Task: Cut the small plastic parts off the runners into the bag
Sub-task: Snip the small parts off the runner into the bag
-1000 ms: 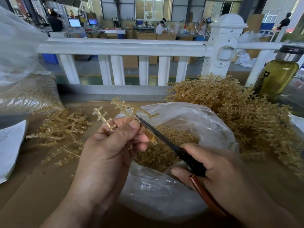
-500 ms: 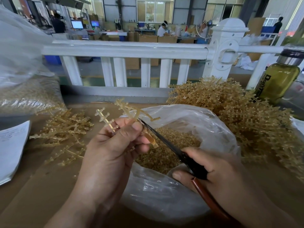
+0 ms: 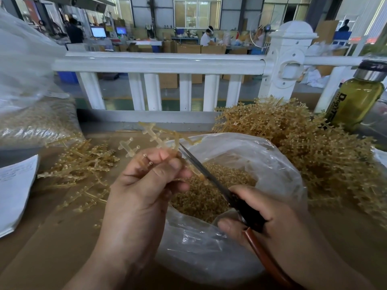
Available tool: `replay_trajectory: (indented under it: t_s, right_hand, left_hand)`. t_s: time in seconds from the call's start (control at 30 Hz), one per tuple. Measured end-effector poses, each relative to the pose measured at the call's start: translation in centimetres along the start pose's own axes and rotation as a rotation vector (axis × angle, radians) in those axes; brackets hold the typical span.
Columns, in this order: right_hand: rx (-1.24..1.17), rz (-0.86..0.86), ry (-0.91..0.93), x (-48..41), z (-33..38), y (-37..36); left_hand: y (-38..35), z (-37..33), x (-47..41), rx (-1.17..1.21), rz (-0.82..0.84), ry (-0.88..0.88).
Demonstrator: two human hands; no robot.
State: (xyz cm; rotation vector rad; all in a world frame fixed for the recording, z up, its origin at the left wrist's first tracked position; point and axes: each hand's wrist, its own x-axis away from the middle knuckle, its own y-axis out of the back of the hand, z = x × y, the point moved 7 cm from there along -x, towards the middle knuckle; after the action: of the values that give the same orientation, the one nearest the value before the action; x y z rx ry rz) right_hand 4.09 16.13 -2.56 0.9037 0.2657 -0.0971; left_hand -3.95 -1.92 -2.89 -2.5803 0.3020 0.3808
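Observation:
My left hand (image 3: 144,185) pinches a translucent tan plastic runner (image 3: 156,138) between thumb and fingers, held over the mouth of a clear plastic bag (image 3: 261,162). Branches of the runner with small parts stick up and to the left above my fingers. My right hand (image 3: 270,222) grips scissors (image 3: 211,178) with black and brown handles. The blades point up-left, and their tip lies against the runner just right of my left thumb. The bag holds a heap of cut tan parts (image 3: 211,193).
A big pile of uncut runners (image 3: 310,147) lies at right, a smaller pile of runners (image 3: 81,164) at left. A filled clear bag (image 3: 31,122) and white papers (image 3: 14,191) sit far left. A green bottle (image 3: 356,101) stands at right. A white railing (image 3: 159,63) runs behind the brown table (image 3: 41,243).
The hands, runner and scissors have stayed in nearly the same pose; the view has shifted slightly.

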Motion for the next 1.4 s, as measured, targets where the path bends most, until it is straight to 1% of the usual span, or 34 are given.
replay_trajectory:
  t_s: [0.13, 0.37, 0.63, 0.8, 1.13, 1.4]
  right_hand:
    - [0.036, 0.009, -0.006, 0.1, -0.1, 0.0]
    - [0.056, 0.0, 0.007, 0.0, 0.1, 0.1]
    - [0.084, 0.011, 0.004, 0.1, 0.2, 0.4]
    - [0.115, 0.026, 0.002, 0.0, 0.1, 0.4]
    - [0.157, -0.017, 0.023, 0.0, 0.3, 0.6]
    - [0.201, -0.018, 0.039, -0.2, 0.2, 0.7]
  left_hand:
    - [-0.2, -0.4, -0.1, -0.021, -0.005, -0.046]
    - [0.1, -0.3, 0.0, -0.008, -0.047, -0.028]
    - [-0.2, -0.2, -0.1, -0.035, 0.012, -0.04]
    - [-0.2, 0.0, -0.1, -0.042, -0.002, -0.029]
    - [-0.2, 0.6, 0.0, -0.034, -0.016, 0.001]
    - [-0.4, 0.6, 0.1, 0.007, 0.021, 0.004]
